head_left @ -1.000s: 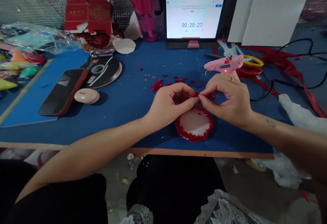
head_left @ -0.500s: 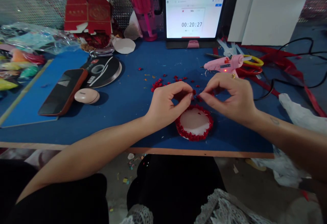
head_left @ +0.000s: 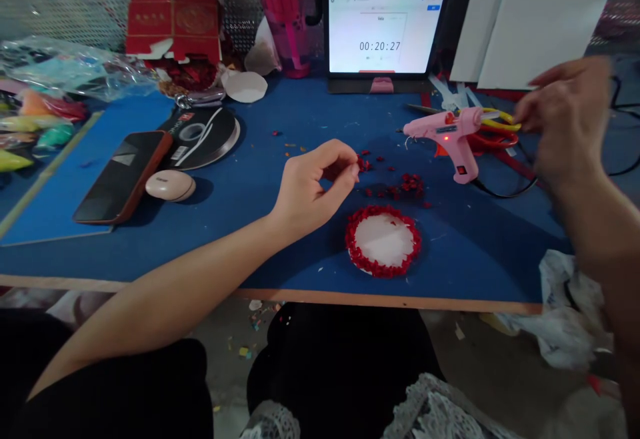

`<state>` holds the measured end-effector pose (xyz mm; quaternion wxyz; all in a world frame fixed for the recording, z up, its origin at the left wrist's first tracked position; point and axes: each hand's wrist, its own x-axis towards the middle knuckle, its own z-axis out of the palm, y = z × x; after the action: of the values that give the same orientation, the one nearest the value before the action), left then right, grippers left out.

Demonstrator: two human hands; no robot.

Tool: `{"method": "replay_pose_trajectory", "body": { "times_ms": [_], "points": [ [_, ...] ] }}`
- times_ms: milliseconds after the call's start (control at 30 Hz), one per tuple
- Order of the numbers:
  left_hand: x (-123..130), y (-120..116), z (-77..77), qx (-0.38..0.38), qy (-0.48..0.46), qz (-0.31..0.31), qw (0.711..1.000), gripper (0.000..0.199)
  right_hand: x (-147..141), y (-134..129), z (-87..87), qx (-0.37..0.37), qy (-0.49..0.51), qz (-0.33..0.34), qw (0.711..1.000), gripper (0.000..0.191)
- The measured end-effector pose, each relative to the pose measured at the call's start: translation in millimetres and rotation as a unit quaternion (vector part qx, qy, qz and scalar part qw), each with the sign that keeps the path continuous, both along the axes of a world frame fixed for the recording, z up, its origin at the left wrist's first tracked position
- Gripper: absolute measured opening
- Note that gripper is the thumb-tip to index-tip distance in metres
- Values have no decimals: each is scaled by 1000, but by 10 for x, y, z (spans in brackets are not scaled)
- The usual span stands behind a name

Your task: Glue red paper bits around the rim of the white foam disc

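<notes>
My left hand (head_left: pixel 320 182) is pinched, thumb against forefinger, above the table; whatever sits between its fingertips is too small to make out. Blurred by motion, my right hand (head_left: pixel 565 115) is up at the right, close to the yellow handle of the scissors (head_left: pixel 503 121); its grip is unclear. Below the left hand lies a white disc (head_left: pixel 383 240) edged with a ring of small red pieces (head_left: pixel 354 242). Loose red bits (head_left: pixel 411 185) are heaped just beyond it. A pink glue gun (head_left: pixel 447 131) with a lit red light lies between the hands.
A tablet (head_left: pixel 380 29) showing a timer stands at the back, beside a pink tumbler (head_left: pixel 287 29). On the left are a phone (head_left: pixel 120 179), a pale oval case (head_left: pixel 171 186) and a ribbon spool (head_left: pixel 210 139). White boards (head_left: pixel 535 19) lean at the back right.
My right hand has left the spot beside my left hand and swung up and right, past the glue gun. The left hand has shifted slightly left. More of the red bits now show.
</notes>
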<state>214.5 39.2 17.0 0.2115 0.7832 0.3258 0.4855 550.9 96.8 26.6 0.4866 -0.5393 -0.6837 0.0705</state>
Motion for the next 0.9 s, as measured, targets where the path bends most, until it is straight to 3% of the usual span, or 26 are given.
{"method": "replay_pose_trajectory", "body": {
  "times_ms": [167, 333, 467, 600, 733, 900],
  "points": [
    [-1, 18, 11, 25, 29, -8, 999, 9, -117, -100, -74, -172, -129, 73, 974, 71],
    [-1, 24, 10, 46, 57, -10, 997, 9, -267, -121, -150, -256, -238, -11, 937, 46],
    [-7, 33, -11, 48, 64, -8, 997, 10, -326, -152, -150, -266, -126, 22, 955, 27],
    [-12, 44, -35, 52, 75, 2, 996, 10, -345, -257, -85, -212, 25, 92, 973, 31],
    [-16, 43, -42, 52, 83, 8, 995, 10, -414, -407, 0, -217, 76, 213, 950, 26],
    [-13, 32, -33, 53, 94, 16, 994, 11, -514, -524, 43, -277, 110, 294, 908, 33]
  ]
}}
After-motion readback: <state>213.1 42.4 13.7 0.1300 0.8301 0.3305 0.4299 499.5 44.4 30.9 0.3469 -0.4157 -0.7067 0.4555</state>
